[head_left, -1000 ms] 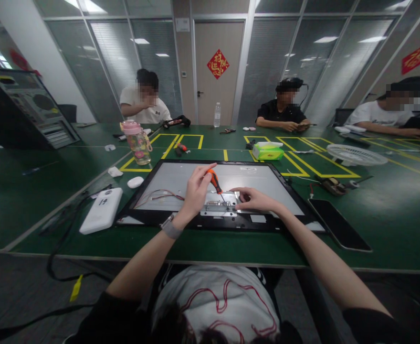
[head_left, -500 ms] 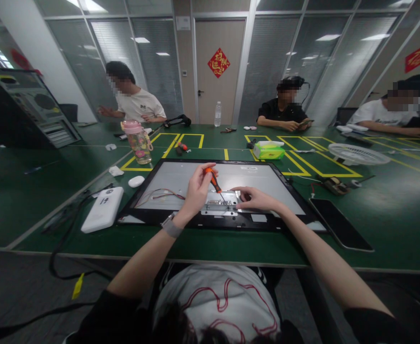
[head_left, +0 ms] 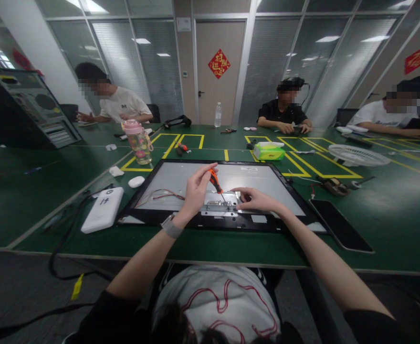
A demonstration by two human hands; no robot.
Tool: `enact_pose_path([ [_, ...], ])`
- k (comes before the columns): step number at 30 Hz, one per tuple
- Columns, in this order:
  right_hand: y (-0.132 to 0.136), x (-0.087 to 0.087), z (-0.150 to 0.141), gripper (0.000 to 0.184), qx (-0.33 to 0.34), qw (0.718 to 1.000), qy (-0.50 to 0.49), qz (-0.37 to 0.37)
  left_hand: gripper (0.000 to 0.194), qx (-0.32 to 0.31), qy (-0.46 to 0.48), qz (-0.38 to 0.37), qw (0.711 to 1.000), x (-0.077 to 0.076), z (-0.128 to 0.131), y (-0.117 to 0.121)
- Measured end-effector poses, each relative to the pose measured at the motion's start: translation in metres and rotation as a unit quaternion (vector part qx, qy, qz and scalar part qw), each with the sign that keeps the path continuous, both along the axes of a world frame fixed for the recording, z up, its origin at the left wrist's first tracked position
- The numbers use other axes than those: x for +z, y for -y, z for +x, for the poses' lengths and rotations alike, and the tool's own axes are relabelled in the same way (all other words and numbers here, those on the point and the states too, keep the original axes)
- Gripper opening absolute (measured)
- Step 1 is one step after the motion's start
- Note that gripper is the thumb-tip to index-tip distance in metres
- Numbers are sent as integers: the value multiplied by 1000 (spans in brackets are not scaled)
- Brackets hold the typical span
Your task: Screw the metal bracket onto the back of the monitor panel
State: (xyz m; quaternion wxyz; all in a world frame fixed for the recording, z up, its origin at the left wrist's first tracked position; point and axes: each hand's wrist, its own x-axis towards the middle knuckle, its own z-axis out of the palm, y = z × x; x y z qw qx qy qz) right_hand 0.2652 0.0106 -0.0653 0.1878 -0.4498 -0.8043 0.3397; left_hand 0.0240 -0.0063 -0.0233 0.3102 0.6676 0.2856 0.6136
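Observation:
In the head view, an orange and black screwdriver (head_left: 215, 180) slants down to a silver metal bracket (head_left: 219, 210). My left hand (head_left: 196, 187) is closed round its handle. The tip meets the bracket near its right part, though the screw there is too small to make out. My right hand (head_left: 256, 198) grips the right end of the bracket, with finger and thumb apart on its edge and the other fingers curled. Beneath both hands lies a flat display panel (head_left: 160, 184) with a black frame, its grey back upward. Thin coloured wires (head_left: 165, 193) run left from the bracket.
Left of the panel are a white power bank (head_left: 102, 210), a white case (head_left: 136, 181) and a pink-lidded bottle (head_left: 137, 143). A phone (head_left: 341, 224) lies to the right. Beyond are a green tissue pack (head_left: 269, 151) and a white fan grille (head_left: 358, 155). Several people sit opposite.
My hands, the screwdriver and the bracket stay nearly in place. Across the table, the person at the left has lowered a hand from the face and shifted left.

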Motion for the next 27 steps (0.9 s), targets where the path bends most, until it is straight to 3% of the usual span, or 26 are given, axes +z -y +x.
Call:
enact_pose_path([
  [7, 1, 0, 0, 70, 0, 1000, -5, -3, 26, 8, -18, 7, 1000, 0, 1, 1],
  [14, 1, 0, -1, 71, -4, 1000, -6, -6, 31, -33, 3, -8, 999, 1, 0, 2],
  [21, 0, 0, 0, 68, 1, 1000, -9, 3, 12, 2, -45, 21, 999, -1, 5, 4],
  [27, 2, 1, -1, 66, 1, 1000, -11, 2, 35, -41, -5, -35, 999, -6, 8, 1],
])
